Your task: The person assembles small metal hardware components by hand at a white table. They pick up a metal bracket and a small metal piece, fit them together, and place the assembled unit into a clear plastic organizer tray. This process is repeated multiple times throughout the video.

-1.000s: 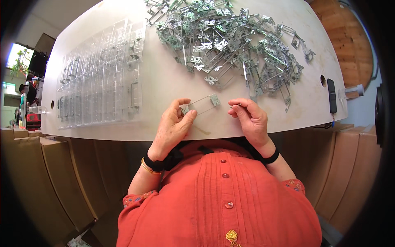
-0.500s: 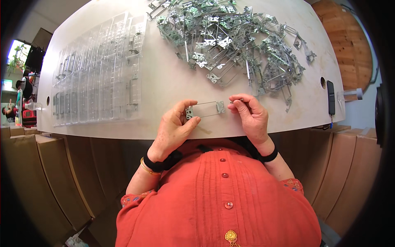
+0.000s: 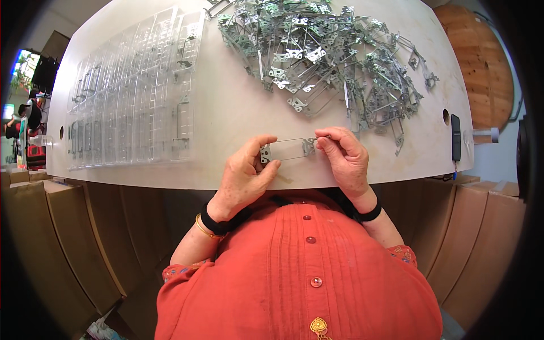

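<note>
Between my two hands is a small metal bracket frame (image 3: 290,140), made of two punched plates joined by thin wire rods. My left hand (image 3: 241,173) grips its left plate between thumb and fingers. At the other end, the thumb and fingertips of my right hand (image 3: 344,158) pinch together beside the right plate (image 3: 308,147). A tiny dark thing seems to be in that pinch, too small to name. Above my hands lies a large tangled pile of similar metal brackets (image 3: 317,55).
On the left of the white table (image 3: 226,107) lie clear plastic trays (image 3: 127,96) with long compartments, many holding metal brackets. A black phone-like device (image 3: 455,137) rests at the right edge. Cardboard boxes (image 3: 68,226) stand below the table, and a round wooden board (image 3: 481,62) leans at the right.
My right fingertips have come in from the right and now meet the bracket's right plate. The left hand with the bracket has shifted slightly to the right.
</note>
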Available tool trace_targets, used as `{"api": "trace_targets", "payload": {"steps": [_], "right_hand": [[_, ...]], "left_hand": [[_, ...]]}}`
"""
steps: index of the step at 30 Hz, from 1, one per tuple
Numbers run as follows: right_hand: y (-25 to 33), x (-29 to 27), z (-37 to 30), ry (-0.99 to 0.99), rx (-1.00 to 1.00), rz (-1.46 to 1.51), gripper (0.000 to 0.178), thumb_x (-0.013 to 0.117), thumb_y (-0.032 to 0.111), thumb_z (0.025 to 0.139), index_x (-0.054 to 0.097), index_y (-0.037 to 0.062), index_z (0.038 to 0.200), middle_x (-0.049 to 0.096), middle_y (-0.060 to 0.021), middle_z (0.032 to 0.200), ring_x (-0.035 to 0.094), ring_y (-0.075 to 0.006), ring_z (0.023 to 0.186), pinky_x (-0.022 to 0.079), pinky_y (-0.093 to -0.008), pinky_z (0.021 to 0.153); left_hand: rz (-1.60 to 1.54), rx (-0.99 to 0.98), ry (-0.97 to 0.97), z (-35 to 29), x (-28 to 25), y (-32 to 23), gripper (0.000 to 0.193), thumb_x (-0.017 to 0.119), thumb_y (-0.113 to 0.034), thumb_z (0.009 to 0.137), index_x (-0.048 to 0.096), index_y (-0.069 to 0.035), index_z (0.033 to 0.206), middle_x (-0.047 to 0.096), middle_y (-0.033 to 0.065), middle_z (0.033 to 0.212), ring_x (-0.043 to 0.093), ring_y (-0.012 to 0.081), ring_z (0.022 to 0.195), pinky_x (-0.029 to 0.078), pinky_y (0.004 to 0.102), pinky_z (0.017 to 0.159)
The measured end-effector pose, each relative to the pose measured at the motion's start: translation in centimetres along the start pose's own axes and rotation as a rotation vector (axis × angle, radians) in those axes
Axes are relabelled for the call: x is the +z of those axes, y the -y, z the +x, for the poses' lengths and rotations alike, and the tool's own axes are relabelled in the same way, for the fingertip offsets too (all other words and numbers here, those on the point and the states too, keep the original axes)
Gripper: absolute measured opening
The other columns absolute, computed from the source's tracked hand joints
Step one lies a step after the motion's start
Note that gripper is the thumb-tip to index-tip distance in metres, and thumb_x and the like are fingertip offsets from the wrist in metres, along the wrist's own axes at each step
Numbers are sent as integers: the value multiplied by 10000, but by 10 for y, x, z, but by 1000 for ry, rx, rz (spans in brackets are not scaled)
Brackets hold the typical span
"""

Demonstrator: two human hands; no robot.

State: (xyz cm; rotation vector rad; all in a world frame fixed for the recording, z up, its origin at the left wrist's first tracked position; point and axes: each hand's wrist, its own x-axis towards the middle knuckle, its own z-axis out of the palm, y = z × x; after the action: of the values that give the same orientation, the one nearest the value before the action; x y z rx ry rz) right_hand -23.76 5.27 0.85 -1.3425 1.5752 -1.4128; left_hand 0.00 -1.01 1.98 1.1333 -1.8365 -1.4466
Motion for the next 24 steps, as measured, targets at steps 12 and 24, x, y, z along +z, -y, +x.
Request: {"api": "trace_targets", "payload": {"steps": [12, 24], "right_hand": [[3, 3, 4, 25, -148, -210, 180, 748, -36, 965, 761, 25, 1133, 739, -92, 1054, 698, -168, 868, 557, -288, 748], [-3, 5, -3, -25, 10, -27, 201, 751, -44, 963, 738, 22, 1153, 738, -87, 1035, 703, -156, 877, 556, -272, 762]], "left_hand": [[2, 27, -9, 1, 1, 4, 446, 755, -11, 938, 632, 17, 1366, 523, -68, 813, 445, -5, 636, 365, 196, 547], [-8, 22, -25, 1, 2, 2, 437, 757, -8, 936, 644, 16, 1358, 500, -77, 810, 421, -7, 634, 357, 194, 546]]}}
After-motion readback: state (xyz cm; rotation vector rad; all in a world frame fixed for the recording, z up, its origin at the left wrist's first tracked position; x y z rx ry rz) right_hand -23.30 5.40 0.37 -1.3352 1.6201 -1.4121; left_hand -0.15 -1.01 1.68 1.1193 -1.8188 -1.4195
